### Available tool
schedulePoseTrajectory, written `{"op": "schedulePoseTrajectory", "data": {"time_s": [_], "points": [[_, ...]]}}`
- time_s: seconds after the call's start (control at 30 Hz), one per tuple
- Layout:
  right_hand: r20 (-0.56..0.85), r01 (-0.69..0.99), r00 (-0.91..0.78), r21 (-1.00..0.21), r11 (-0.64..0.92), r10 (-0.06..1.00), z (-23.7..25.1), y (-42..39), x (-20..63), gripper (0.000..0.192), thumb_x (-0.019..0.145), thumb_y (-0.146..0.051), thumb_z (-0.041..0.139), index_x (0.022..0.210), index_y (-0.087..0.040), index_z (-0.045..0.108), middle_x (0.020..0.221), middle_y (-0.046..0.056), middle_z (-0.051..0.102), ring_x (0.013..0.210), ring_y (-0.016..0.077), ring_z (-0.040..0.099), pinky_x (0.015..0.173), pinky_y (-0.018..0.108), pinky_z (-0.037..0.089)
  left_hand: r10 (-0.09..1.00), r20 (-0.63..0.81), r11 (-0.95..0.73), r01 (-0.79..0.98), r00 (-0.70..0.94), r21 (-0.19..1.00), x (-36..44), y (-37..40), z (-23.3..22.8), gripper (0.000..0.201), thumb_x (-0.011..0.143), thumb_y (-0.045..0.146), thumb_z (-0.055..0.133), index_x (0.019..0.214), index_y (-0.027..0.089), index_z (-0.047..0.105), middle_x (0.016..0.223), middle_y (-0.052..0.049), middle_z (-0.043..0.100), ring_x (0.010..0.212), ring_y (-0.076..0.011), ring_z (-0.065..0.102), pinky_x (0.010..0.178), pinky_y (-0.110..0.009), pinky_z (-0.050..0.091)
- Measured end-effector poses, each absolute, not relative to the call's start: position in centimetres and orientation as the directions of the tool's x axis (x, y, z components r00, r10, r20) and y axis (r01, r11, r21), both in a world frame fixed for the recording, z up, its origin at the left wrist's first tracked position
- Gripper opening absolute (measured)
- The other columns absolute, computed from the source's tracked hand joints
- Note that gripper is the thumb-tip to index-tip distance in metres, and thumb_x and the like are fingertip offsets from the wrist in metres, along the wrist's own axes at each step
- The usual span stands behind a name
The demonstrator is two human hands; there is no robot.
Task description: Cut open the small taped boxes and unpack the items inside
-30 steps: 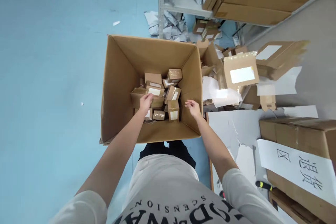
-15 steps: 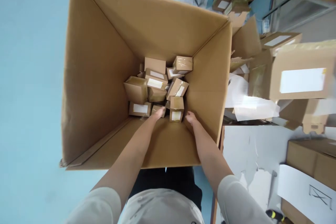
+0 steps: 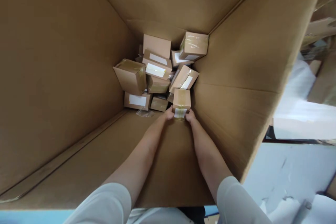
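Observation:
Both my arms reach deep into a large open cardboard carton [image 3: 236,87]. Near its bottom, a small taped cardboard box [image 3: 181,98] with a white label sits between my hands. My left hand [image 3: 169,113] presses against its left side, and my right hand [image 3: 190,115] grips the lower right side; the fingertips are partly hidden by the box. Just behind it lies a tilted labelled box [image 3: 184,78]. Left of my left hand is another small box [image 3: 159,104].
Several more boxes lie in the carton, including a tilted taped box [image 3: 130,76], a labelled box [image 3: 157,64] and a box in the far right corner [image 3: 194,44]. Outside, on the right, are white sheets [image 3: 304,112] and a white surface [image 3: 294,168].
My head has leaned closer, so the carton fills more of the view. My hands, formerly apart from the small box, have closed in on both its sides.

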State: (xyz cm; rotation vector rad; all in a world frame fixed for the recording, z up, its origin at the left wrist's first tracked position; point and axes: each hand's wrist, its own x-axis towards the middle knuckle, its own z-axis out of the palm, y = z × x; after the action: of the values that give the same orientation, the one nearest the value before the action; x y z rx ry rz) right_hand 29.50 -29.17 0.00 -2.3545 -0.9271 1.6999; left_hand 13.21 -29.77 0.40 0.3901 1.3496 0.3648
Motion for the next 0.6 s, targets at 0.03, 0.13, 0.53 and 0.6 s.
{"op": "schedulePoseTrajectory", "data": {"time_s": [0.03, 0.13, 0.53, 0.6], "points": [[-0.834, 0.417, 0.222, -0.387, -0.822, 0.505, -0.4, -29.3, 29.6, 0.045, 0.068, -0.007, 0.063, 0.112, -0.014, 0.059, 0.103, 0.011, 0.071, 0.095, 0.0208, 0.065, 0.090, 0.040, 0.050, 0.468, -0.865, 0.881, -0.025, 0.181, 0.472, 13.2, -29.8, 0.0, 0.068, 0.055, 0.009, 0.075, 0.120, 0.011, 0.058, 0.104, -0.015, 0.070, 0.109, -0.0355, 0.058, 0.096, -0.041, 0.044], [-0.831, 0.423, 0.259, -0.361, -0.831, 0.493, -1.4, -29.7, 30.0, 0.044, 0.069, -0.007, 0.061, 0.112, -0.014, 0.059, 0.107, 0.011, 0.069, 0.098, 0.0204, 0.065, 0.093, 0.041, 0.048, 0.471, -0.865, 0.880, -0.019, 0.175, 0.475, 13.2, -30.1, -1.2, 0.062, 0.055, 0.006, 0.073, 0.116, 0.012, 0.061, 0.104, -0.013, 0.070, 0.108, -0.0337, 0.059, 0.096, -0.040, 0.044], [-0.797, 0.461, 0.156, -0.463, -0.757, 0.583, -0.7, -30.2, 30.5, 0.045, 0.077, -0.019, 0.057, 0.122, -0.015, 0.058, 0.117, 0.008, 0.067, 0.105, 0.0202, 0.063, 0.097, 0.036, 0.045, 0.489, -0.864, 0.872, -0.079, 0.116, 0.483, 12.0, -30.5, -2.0, 0.065, 0.054, 0.005, 0.070, 0.118, 0.016, 0.062, 0.116, -0.010, 0.067, 0.114, -0.0305, 0.057, 0.103, -0.039, 0.040], [-0.774, 0.497, 0.140, -0.484, -0.720, 0.617, 0.2, -29.4, 30.2, 0.043, 0.080, -0.023, 0.056, 0.123, -0.017, 0.060, 0.119, 0.006, 0.067, 0.106, 0.0213, 0.063, 0.096, 0.037, 0.045, 0.476, -0.874, 0.878, -0.104, 0.098, 0.467, 11.2, -30.1, -1.3, 0.070, 0.055, 0.007, 0.071, 0.123, 0.017, 0.060, 0.122, -0.010, 0.064, 0.118, -0.0299, 0.054, 0.104, -0.039, 0.039]]}}
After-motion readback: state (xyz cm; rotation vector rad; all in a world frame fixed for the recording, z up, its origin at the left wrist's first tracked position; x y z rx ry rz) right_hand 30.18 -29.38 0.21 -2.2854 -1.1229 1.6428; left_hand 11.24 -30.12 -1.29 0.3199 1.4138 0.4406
